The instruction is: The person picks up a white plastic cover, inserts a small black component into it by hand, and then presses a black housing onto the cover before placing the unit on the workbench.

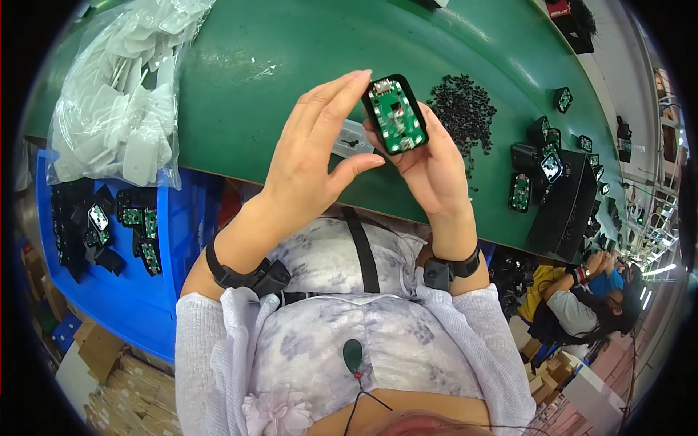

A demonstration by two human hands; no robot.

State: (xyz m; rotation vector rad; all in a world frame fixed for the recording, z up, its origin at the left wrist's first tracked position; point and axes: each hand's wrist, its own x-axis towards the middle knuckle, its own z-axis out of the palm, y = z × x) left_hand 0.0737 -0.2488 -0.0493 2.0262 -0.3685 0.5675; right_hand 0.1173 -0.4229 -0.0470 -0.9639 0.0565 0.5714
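Observation:
A black plastic housing with a green circuit board (pixel 396 120) inside it is held up above the green table. My right hand (pixel 436 163) grips it by its right and lower edges, with the board side facing up. My left hand (pixel 309 138) is beside it with its fingers stretched out and the thumb apart. Its fingertips come up to the housing's upper left corner; whether they touch it I cannot tell. Beneath both hands a grey metal plate (pixel 349 138) with holes lies on the table, partly hidden. A heap of small black parts (pixel 465 112) lies right of my right hand.
A clear bag of white plastic pieces (pixel 123 109) lies at the far left, above a blue bin (pixel 109 294) holding black housings and boards. Several housings with boards (pixel 550 166) stand by a black box (pixel 567 207) at the right. Another person (pixel 582 301) sits beyond.

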